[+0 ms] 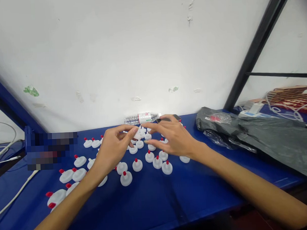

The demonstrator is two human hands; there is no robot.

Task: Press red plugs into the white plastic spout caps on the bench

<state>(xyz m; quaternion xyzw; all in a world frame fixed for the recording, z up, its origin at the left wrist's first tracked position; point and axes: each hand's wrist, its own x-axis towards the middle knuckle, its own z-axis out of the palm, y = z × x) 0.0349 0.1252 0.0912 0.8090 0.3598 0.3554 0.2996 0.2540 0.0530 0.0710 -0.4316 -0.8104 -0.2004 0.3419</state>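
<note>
My left hand (116,142) has its thumb and fingers pinched together over the middle of the table. At its fingertips shows a white plastic nozzle cap (138,134), partly covered by the thumb. Facing it from the right, my right hand (168,133) hovers with thumb and fingers apart and nothing visible gripped. Beneath and around both hands stand several white round caps, many with red tips, such as a red-tipped cap (137,165) in front. White caps without red tips, like this plain cap (140,144), cluster between the hands. Some caps are hidden behind my hands and forearms.
A clear plastic bottle (144,118) lies against the wall, beside a dark phone-like object (177,118). To the right, a large dark plastic bag (266,137) covers the blue table (197,197). A white cable (18,193) runs along the left; a dark metal post (257,49) rises right.
</note>
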